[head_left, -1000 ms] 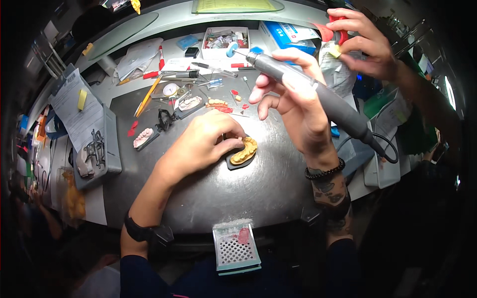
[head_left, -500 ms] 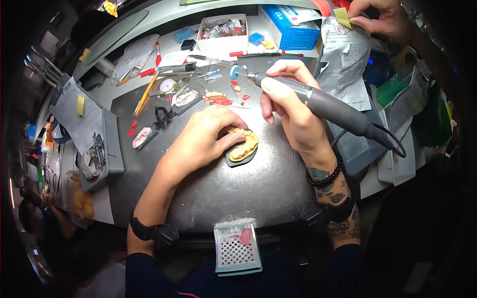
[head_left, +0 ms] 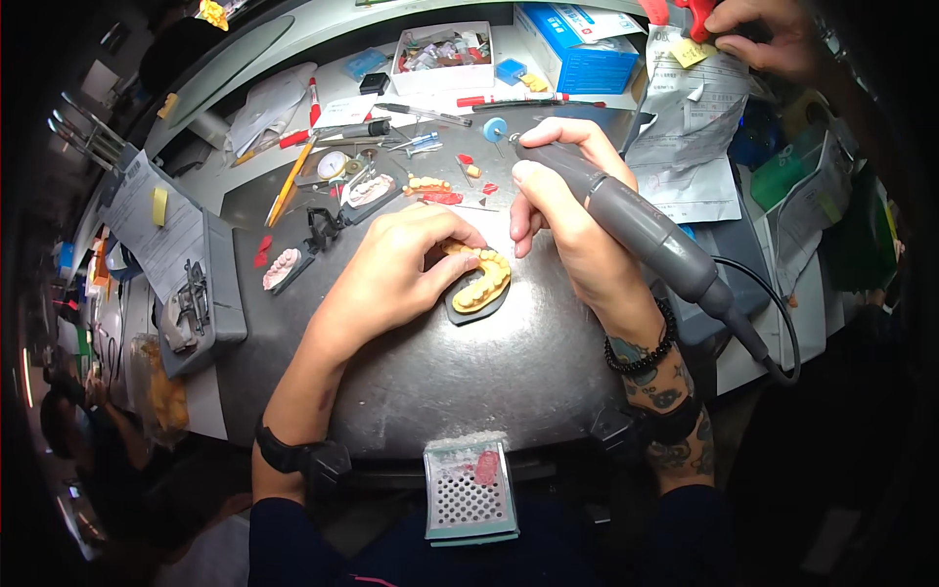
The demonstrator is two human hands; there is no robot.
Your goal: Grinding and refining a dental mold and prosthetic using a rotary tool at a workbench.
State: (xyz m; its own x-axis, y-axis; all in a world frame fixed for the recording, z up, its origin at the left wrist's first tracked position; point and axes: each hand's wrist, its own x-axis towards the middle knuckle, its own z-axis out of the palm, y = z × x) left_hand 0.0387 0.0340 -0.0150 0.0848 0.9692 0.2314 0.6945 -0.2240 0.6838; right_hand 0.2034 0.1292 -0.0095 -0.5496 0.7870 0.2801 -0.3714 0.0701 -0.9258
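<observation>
My left hand (head_left: pixel 406 269) is closed on a yellow dental model (head_left: pixel 484 289) with a dark base, thumb and fingers gripping its left side while it rests on the metal bench top. In my right hand (head_left: pixel 587 215) is a dark grey rotary handpiece (head_left: pixel 650 235), held like a pen and raised to the right of the model. A small blue polishing disc (head_left: pixel 495 129) shows just beyond the handpiece's tip; its shank is hard to make out. The handpiece's black cord (head_left: pixel 790 333) curves down on the right.
Pink-white dental casts (head_left: pixel 370 191), red wax scraps (head_left: pixel 440 198), pens and a pencil (head_left: pixel 290 184) lie across the back left. Behind stand a box of small parts (head_left: pixel 442 61) and a blue carton (head_left: pixel 587 59). Another person's hand (head_left: pixel 768 39) holds a red clip near crumpled papers (head_left: pixel 685 147).
My right hand has tilted the handpiece more steeply, its rear end lower; the disc has shifted right. The other person's hand has left the yellow note and is at the red clip. My left hand stays.
</observation>
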